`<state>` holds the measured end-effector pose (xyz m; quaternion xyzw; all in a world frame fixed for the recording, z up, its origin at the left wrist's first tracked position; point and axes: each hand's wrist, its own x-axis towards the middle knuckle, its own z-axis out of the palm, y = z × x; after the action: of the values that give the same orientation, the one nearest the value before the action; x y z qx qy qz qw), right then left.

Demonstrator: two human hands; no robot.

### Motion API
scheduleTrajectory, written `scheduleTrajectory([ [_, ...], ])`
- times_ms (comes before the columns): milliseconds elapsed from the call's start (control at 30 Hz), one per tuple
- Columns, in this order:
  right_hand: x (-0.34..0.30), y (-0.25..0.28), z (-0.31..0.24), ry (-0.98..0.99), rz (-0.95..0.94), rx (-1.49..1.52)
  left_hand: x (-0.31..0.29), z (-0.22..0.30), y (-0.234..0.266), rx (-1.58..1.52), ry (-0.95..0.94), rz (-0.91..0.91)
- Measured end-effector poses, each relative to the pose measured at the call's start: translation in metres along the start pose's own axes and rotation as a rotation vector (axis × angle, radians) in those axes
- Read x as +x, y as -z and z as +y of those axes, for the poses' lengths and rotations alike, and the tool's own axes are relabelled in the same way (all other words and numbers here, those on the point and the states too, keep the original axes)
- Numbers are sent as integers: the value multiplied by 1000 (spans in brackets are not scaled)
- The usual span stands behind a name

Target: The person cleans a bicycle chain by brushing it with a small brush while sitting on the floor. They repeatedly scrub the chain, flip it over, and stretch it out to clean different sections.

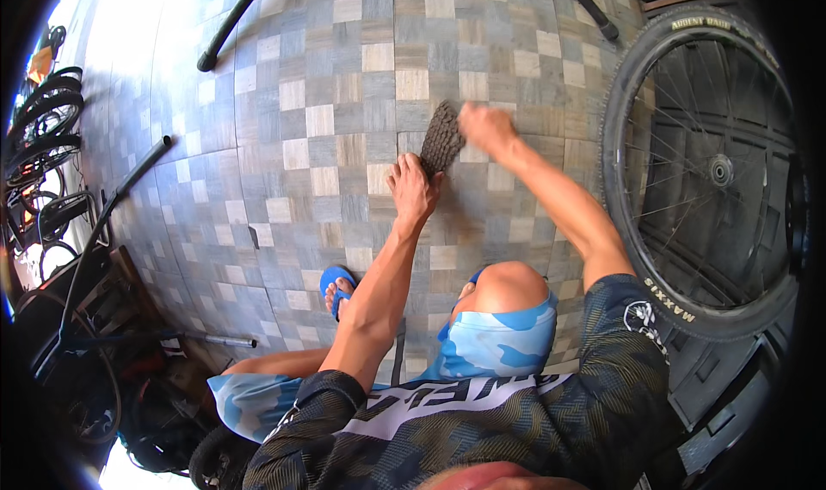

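Knobbly piece: one dark brown, bumpy, oblong piece (442,139), its material too unclear to tell, over the tiled floor in front of the person, between the two hands
Long axis: runs mostly away from the body, the far end leaning slightly to the right
Left hand: the bare left hand (415,191) is the nearer one to the piece's near end; thumb and forefinger are clamped on that end, the other fingers spread a little on the outer side; the rest of the piece extends forward from these fingertips
Right hand: the bare right hand (488,130) is beside the piece's far end, on its right; the fingers look curled in, but blur hides them, so I cannot tell whether they grip anything or touch the piece
Floor: one surface of grey, beige and brown checkered tiles (327,197)
Sandals: two bright blue flip-flops, the left one (330,277) plain to see, the right one (444,331) partly hidden by the knee
Wheel: one large spoked bicycle wheel with a black tyre (613,172), to the right
Black tubes: two round-ended legs at the top, one left (234,24), one right (587,6)
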<state>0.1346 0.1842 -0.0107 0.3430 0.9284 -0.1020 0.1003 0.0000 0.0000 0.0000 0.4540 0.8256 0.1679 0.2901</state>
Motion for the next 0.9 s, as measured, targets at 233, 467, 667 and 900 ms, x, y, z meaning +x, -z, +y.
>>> scheduleTrajectory([
  [233, -18, 7, -5, -84, -118, 37, -25, 7, -11, -9, 22, 16],
  [467, -7, 43, 66, -269, 200, 101, -14, 3, -8, 8, -9, 35],
  [667, -81, 65, 33, -503, 148, 417, -13, 16, 8, 142, -41, -229],
  [900, -230, -23, 3, -851, 195, 953, 26, 17, -2, 625, -934, 57],
])
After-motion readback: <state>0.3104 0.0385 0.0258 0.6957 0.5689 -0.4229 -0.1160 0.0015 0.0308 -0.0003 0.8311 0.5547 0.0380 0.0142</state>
